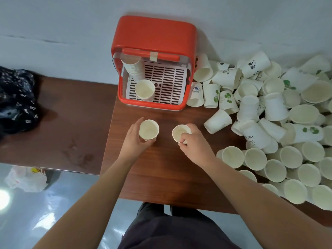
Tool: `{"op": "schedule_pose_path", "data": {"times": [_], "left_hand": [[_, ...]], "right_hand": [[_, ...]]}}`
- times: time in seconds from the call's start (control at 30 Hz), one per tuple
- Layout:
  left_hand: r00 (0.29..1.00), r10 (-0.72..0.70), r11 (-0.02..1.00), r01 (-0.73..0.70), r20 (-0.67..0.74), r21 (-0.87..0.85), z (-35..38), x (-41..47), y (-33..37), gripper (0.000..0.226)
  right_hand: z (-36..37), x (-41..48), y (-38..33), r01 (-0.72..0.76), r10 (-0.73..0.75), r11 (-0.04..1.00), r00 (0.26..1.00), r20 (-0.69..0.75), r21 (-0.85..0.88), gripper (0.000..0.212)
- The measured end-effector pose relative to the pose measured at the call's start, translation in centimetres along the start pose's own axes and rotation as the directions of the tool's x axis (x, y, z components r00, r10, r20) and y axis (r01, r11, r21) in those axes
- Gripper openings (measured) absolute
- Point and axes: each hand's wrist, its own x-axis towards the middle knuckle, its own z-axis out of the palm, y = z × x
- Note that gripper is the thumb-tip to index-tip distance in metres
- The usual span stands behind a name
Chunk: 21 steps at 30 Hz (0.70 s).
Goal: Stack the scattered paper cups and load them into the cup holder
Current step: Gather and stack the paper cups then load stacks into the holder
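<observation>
My left hand [133, 138] grips an upright white paper cup [149, 129] just above the brown table. My right hand [195, 142] holds a second paper cup [180, 134], tilted with its mouth toward the left one; the two cups are a short gap apart. Behind them stands the red cup holder [154, 38] with a white slotted tray [168, 81]. Inside it a stack of cups [133, 68] leans at the left and a single cup [145, 90] sits in front of it. A large pile of scattered cups [269, 108] covers the table's right side.
A dark patterned cloth [16, 99] lies at the far left on a lower brown surface [62, 126]. A white plastic bag [27, 178] is on the shiny floor. A pale wall rises behind the holder. The table's near edge [161, 200] is just before my body.
</observation>
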Motion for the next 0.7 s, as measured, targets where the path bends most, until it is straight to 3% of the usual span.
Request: {"op": "schedule_pose_path", "data": {"times": [0.1, 0.17, 0.23, 0.4, 0.7], "left_hand": [[0.999, 0.037, 0.998, -0.038, -0.023, -0.055, -1.6, 0.4, 0.9, 0.081], [0.995, 0.064, 0.984, -0.075, -0.072, -0.161, -3.5, 1.1, 2.1, 0.075], [0.983, 0.096, 0.960, -0.133, -0.158, -0.248, -5.7, 2.0, 3.5, 0.074], [0.944, 0.174, 0.955, -0.231, -0.280, -0.187, -9.4, 5.6, 6.4, 0.073], [0.969, 0.233, 0.965, -0.220, -0.084, 0.140, -7.8, 11.4, 5.1, 0.087]], "right_hand": [[-1.0, 0.3, -1.4, -0.062, 0.064, 0.993, 0.998, -0.016, 0.101, 0.068], [-2.3, 0.9, -2.7, -0.120, 0.133, 0.968, 0.990, -0.046, 0.220, 0.083], [-3.6, 1.8, -4.0, -0.090, 0.131, 0.946, 0.985, -0.114, 0.311, 0.075], [-5.7, 3.3, -6.9, -0.008, 0.103, 0.907, 0.973, -0.205, 0.422, 0.069], [-5.3, 4.4, -8.1, -0.073, 0.204, 0.890, 0.947, -0.249, 0.450, 0.066]]}}
